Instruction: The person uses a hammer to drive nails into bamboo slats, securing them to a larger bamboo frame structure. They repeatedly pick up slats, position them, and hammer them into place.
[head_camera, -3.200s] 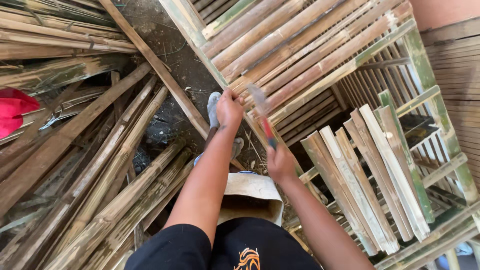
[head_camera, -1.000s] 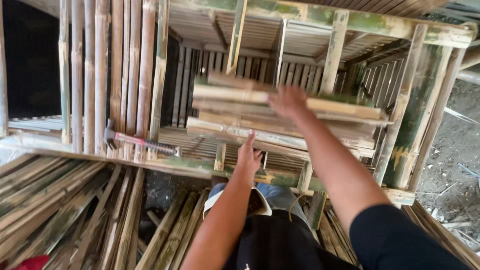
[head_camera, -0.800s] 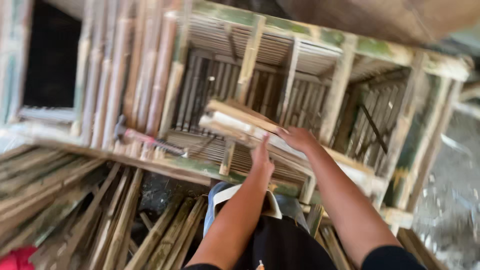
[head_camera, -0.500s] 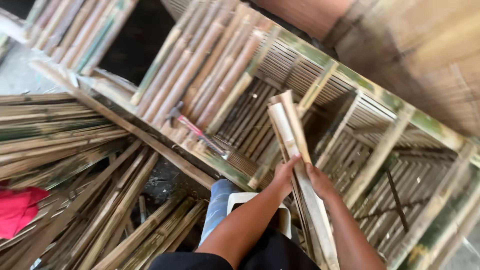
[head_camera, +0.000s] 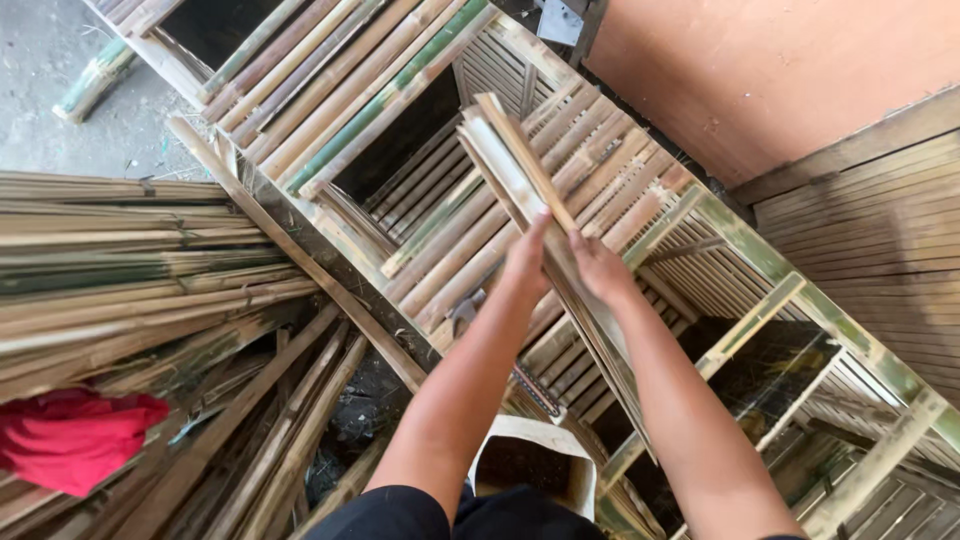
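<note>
Slats (head_camera: 520, 180) now angle across the bamboo frame (head_camera: 760, 260); we see left hand (head_camera: 527, 262) and right hand (head_camera: 600, 268) fingers grasping that bundle.

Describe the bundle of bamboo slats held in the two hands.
The bundle of bamboo slats is a few long, flat split strips, pale tan with a whitish inner face, stacked together. It runs diagonally from upper left to lower right over the bamboo frame. The left hand and right hand press it from either side.
</note>
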